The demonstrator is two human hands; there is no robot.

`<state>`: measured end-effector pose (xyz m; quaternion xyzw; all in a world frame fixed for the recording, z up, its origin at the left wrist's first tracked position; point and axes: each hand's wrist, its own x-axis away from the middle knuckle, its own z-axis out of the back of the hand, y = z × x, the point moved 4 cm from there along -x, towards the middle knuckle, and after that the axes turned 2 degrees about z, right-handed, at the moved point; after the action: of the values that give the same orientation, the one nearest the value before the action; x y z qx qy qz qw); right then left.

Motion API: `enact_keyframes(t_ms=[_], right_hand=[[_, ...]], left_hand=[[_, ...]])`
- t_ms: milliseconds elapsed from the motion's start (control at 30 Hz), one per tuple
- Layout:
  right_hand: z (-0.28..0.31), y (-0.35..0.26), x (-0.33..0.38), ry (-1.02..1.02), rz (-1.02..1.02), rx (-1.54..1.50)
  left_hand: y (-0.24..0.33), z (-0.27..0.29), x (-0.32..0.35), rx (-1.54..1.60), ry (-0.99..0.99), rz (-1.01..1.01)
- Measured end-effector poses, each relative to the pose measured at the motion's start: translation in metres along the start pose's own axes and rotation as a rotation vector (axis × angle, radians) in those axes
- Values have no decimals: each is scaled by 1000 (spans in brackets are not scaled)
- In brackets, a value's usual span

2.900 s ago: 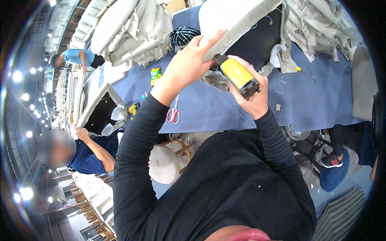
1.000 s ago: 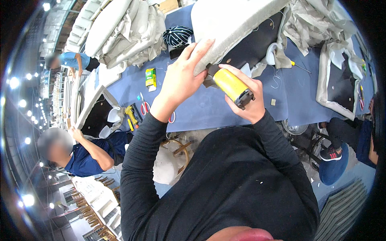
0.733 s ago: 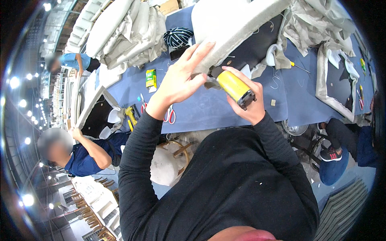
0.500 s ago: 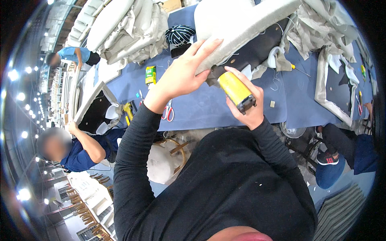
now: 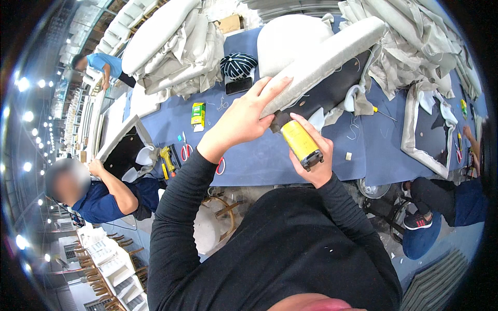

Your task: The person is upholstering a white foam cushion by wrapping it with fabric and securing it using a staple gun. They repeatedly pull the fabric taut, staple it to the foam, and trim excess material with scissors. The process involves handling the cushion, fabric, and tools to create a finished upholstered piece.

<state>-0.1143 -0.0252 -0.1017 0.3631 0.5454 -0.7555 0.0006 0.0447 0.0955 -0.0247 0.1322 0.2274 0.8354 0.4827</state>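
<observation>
Right hand (image 5: 314, 165) grip wrapped tight on yellow stapler (image 5: 301, 143) — rigid, hefty; left hand (image 5: 244, 118) open, flat on soft cushion (image 5: 321, 57) edge just above.

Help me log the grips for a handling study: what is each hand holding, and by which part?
The right hand grips the yellow tool around its body. The left hand presses flat on the grey cushion's edge.

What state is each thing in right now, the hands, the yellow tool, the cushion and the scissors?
Left hand: fingers spread flat on the cushion's edge.
Right hand: closed around the yellow tool.
Yellow tool: held, nose up against the cushion's dark underside.
Upholstered cushion: tilted, fabric side up.
Red-handled scissors: lying on the blue table, untouched.
Striped cap: resting on the table.
</observation>
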Motion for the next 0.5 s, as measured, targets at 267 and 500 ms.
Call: enact_keyframes(t_ms=[267, 500], right_hand=[[-5, -2, 0, -42, -9, -15], [-12, 0, -3, -123, -96, -38]], left_hand=[[-5, -1, 6, -67, 51, -54], [-4, 6, 8, 25, -79, -62]])
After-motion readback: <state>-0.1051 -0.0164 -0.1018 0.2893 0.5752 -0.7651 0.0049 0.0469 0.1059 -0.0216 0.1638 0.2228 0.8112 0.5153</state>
